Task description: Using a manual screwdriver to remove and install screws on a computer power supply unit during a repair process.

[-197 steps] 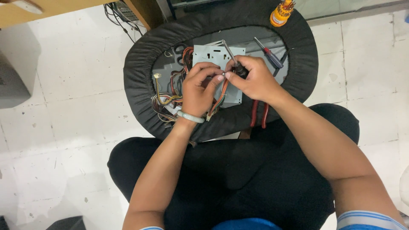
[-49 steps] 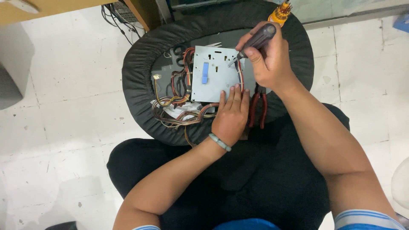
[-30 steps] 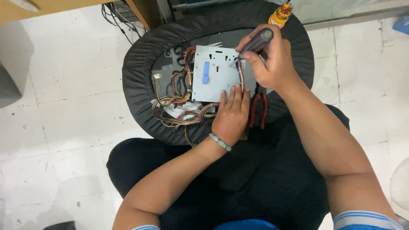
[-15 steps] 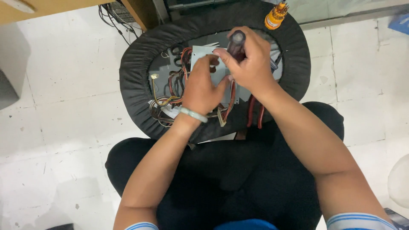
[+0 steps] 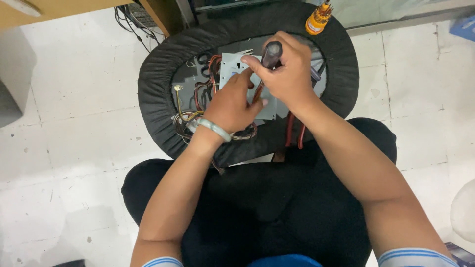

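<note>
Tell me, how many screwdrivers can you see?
2. One dark-handled screwdriver stands upright in the right hand, over the grey metal box. One orange screwdriver sits on the black seat rim, farther away. The hands may hide more.

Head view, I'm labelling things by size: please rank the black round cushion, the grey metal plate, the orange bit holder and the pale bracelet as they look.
Largest to smallest:
1. black round cushion
2. grey metal plate, partly hidden by hands
3. and 4. pale bracelet and orange bit holder look alike; unsure.
</note>
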